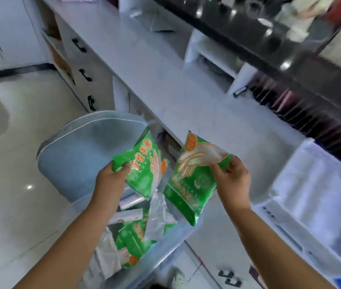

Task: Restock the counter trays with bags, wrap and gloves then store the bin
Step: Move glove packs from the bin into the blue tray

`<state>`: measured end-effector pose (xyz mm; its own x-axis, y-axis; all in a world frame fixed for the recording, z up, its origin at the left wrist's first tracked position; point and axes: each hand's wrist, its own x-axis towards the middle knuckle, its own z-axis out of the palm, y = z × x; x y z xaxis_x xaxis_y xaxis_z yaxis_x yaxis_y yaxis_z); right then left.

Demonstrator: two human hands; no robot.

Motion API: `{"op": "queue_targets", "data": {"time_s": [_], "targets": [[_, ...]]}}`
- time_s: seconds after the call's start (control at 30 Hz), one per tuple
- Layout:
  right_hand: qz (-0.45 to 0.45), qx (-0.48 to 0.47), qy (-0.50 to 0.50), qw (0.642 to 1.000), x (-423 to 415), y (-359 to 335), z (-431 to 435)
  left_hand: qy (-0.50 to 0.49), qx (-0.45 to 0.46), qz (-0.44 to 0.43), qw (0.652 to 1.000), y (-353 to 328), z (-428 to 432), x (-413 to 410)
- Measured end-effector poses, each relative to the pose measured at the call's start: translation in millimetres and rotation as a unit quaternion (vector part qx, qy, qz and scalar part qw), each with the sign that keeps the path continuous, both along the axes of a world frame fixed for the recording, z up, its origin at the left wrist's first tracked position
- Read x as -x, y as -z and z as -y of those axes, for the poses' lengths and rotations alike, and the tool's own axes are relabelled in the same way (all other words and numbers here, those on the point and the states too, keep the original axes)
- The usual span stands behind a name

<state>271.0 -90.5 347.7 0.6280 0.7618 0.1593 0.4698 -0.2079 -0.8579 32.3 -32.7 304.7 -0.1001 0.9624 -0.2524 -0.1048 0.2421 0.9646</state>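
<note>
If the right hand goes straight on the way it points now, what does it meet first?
Past the green glove pack it pinches, the right hand would probably meet the white counter near its front edge, though depth is unclear.

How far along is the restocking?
Seemingly done: the counter tray holds clear plastic rolls. In hand: the left hand grips one green glove packet, the right hand pinches a second packet. Left: spare packets lie in the open bin, not yet stored.

Left hand (111,180) and right hand (235,181), both bare. Left forearm (75,238) and right forearm (269,243) bare as well, down to the frame's edge.
</note>
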Motion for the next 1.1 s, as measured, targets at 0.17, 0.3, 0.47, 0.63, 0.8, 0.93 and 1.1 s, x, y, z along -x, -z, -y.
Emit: {"op": "queue_targets", "data": {"time_s": [0.17,0.3,0.47,0.63,0.8,0.93,1.1], "targets": [[-0.006,-0.081,0.112,0.990,-72,-49,56,0.116,-0.046,0.089,0.988,-52,3,-93],[-0.005,-0.130,0.208,0.969,-137,-73,118,0.186,-0.048,0.151,0.970,-80,22,-178],[-0.013,-0.192,0.310,0.931,-215,-90,199,0.245,-0.039,0.190,0.950,-105,58,-281],[-0.041,-0.258,0.370,0.891,-288,-110,257,0.332,-0.033,0.225,0.916,-116,95,-371],[-0.042,-0.287,0.398,0.870,-361,-114,290,0.327,0.063,0.232,0.914,-95,125,-461],[-0.039,-0.258,0.410,0.874,-399,-104,301,0.303,0.113,0.154,0.933,-66,139,-501],[-0.076,-0.230,0.377,0.894,-429,-94,300,0.274,-0.183,-0.295,0.897,-54,141,-499]]}}
